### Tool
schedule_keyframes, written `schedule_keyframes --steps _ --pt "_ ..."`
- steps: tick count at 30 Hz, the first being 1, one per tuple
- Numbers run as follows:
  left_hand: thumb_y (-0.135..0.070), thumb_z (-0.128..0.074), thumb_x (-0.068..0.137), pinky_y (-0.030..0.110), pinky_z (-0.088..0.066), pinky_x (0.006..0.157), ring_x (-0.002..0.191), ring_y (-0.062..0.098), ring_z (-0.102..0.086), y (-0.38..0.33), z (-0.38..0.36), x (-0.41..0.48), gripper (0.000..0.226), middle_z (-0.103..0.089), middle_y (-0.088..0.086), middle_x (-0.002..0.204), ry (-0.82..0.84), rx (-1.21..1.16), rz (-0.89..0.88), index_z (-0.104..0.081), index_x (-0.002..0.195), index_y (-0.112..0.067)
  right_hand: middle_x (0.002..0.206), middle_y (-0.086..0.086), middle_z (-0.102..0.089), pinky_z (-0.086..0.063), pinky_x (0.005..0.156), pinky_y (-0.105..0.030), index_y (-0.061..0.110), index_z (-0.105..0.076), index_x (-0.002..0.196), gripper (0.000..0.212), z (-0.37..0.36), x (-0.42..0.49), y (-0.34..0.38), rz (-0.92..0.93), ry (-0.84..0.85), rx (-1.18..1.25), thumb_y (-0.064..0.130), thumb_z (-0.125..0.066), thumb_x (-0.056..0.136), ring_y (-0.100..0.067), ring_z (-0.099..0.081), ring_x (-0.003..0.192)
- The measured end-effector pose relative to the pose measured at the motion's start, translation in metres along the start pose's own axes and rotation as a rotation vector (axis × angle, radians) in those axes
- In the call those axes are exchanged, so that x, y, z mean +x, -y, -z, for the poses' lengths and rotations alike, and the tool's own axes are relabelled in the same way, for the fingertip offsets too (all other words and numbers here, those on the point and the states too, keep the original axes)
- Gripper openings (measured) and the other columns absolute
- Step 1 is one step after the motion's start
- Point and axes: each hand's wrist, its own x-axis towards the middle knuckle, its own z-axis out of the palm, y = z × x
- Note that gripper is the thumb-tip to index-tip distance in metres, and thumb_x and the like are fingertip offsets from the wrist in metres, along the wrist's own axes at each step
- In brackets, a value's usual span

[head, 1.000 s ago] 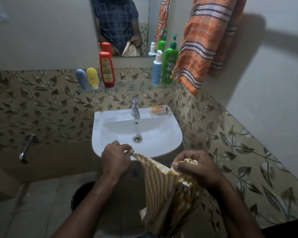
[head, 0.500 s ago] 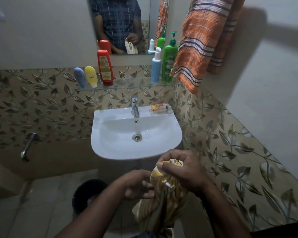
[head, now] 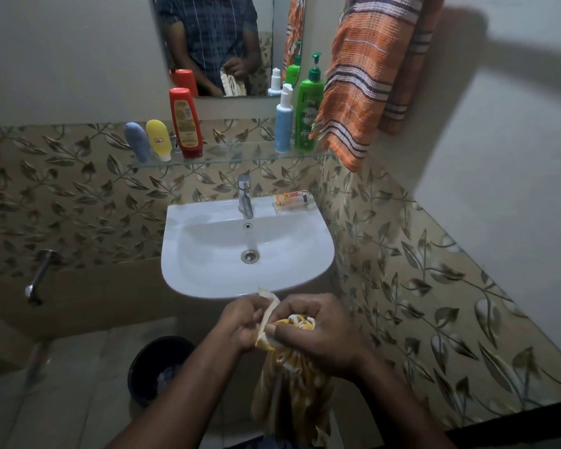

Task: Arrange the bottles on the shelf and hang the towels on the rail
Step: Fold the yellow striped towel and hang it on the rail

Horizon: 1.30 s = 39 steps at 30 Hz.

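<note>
Both my hands hold a yellow-and-white striped towel just below the sink's front rim. My right hand grips its bunched top, and the rest hangs down. My left hand pinches a free corner beside it. On the glass shelf stand a grey-blue tube, a yellow tube, a red bottle, a light blue bottle and a green pump bottle. An orange striped towel hangs at the upper right; its rail is out of frame.
A white sink with a chrome tap is straight ahead, an orange tube on its back ledge. A mirror hangs above the shelf. A black bin sits on the floor at the left. A wall tap juts out.
My left hand let the spread edge drop, went lower, then rose to pinch a corner beside my right hand. The towel went from partly spread to bunched.
</note>
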Motion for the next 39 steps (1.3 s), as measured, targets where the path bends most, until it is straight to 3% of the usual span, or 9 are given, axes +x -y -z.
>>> schedule_keyframes --steps 3,7,10,15,19,23,27,34,39 --pt "0.013 -0.051 0.093 0.042 -0.057 0.07 0.082 0.035 -0.066 -0.018 -0.003 -0.013 0.036 -0.067 0.023 0.098 -0.008 0.013 -0.103 -0.06 0.121 -0.008 0.074 0.016 -0.073 -0.049 0.067 -0.02 0.015 -0.081 0.083 0.006 -0.008 -0.002 0.0 0.012 0.005 -0.01 0.02 -0.083 0.085 -0.001 -0.066 0.069" --pt "0.021 -0.05 0.082 0.032 -0.058 0.063 0.068 0.029 -0.068 -0.027 -0.011 -0.04 0.038 -0.074 0.018 0.081 0.047 0.15 -0.335 -0.078 0.091 -0.003 0.076 0.004 -0.077 -0.057 0.072 -0.031 0.019 -0.079 0.081 0.03 -0.015 0.002 0.004 0.056 -0.201 0.066 0.046 -0.07 0.09 -0.012 -0.072 0.073" --pt "0.02 -0.054 0.08 0.041 -0.062 0.083 0.083 0.033 -0.072 -0.027 -0.021 -0.059 0.041 -0.079 0.017 0.088 0.107 0.248 -0.532 -0.083 0.087 -0.007 0.066 0.0 -0.069 -0.058 0.067 -0.049 0.024 -0.068 0.079 0.048 -0.009 0.014 0.007 -0.061 -0.47 0.128 0.066 -0.053 0.094 -0.025 -0.066 0.061" --pt "0.02 -0.049 0.087 0.045 -0.058 0.093 0.112 0.039 -0.07 -0.021 -0.034 -0.082 0.05 -0.078 0.016 0.108 0.167 0.248 -0.628 -0.086 0.087 -0.014 0.06 0.004 -0.062 -0.051 0.062 -0.038 0.018 -0.058 0.084 0.059 0.009 0.032 0.022 -0.083 -0.761 0.162 0.075 -0.046 0.096 -0.01 -0.057 0.056" --pt "0.011 -0.053 0.091 0.043 -0.059 0.084 0.107 0.034 -0.073 -0.018 -0.042 -0.104 0.043 -0.081 0.01 0.105 0.199 0.298 -0.706 -0.086 0.088 -0.017 0.068 0.005 -0.063 -0.055 0.065 -0.042 0.022 -0.056 0.092 0.077 0.003 0.036 0.028 -0.074 -0.792 0.104 0.096 -0.039 0.079 -0.011 -0.061 0.062" --pt "-0.022 -0.079 0.086 0.05 -0.06 0.097 0.106 0.03 -0.077 -0.013 -0.041 -0.116 0.018 -0.081 0.008 0.107 0.295 0.331 -0.799 -0.084 0.102 -0.015 0.065 0.007 -0.06 -0.055 0.066 -0.046 0.027 -0.051 0.091 0.077 0.004 0.037 0.032 -0.059 -0.822 0.18 0.1 -0.031 0.076 -0.013 -0.059 0.061" --pt "-0.013 -0.087 0.084 0.046 -0.064 0.092 0.1 0.019 -0.079 -0.006 -0.039 -0.119 0.017 -0.083 0.002 0.102 0.254 0.402 -0.906 -0.082 0.101 -0.017 0.069 -0.001 -0.06 -0.06 0.076 -0.054 0.021 -0.056 0.104 0.095 0.006 0.038 0.033 -0.108 -0.775 0.294 0.106 -0.031 0.068 -0.022 -0.062 0.065" --pt "-0.01 -0.076 0.094 0.035 -0.063 0.078 0.086 0.012 -0.076 0.003 -0.036 -0.116 0.013 -0.08 -0.005 0.088 0.1 0.51 -1.086 -0.08 0.091 -0.022 0.07 -0.003 -0.06 -0.052 0.067 -0.046 0.023 -0.057 0.092 0.078 0.006 0.032 0.034 -0.108 -0.65 0.272 0.098 -0.043 0.075 -0.02 -0.059 0.064" --pt "-0.008 -0.069 0.099 0.024 -0.058 0.075 0.085 0.009 -0.075 -0.016 -0.023 -0.116 0.015 -0.08 -0.001 0.088 0.079 0.323 -0.96 -0.078 0.092 -0.017 0.1 -0.004 -0.07 -0.057 0.076 -0.04 0.024 -0.064 0.107 0.039 0.027 0.015 0.029 -0.102 -0.444 0.216 0.044 -0.085 0.081 -0.014 -0.066 0.083"
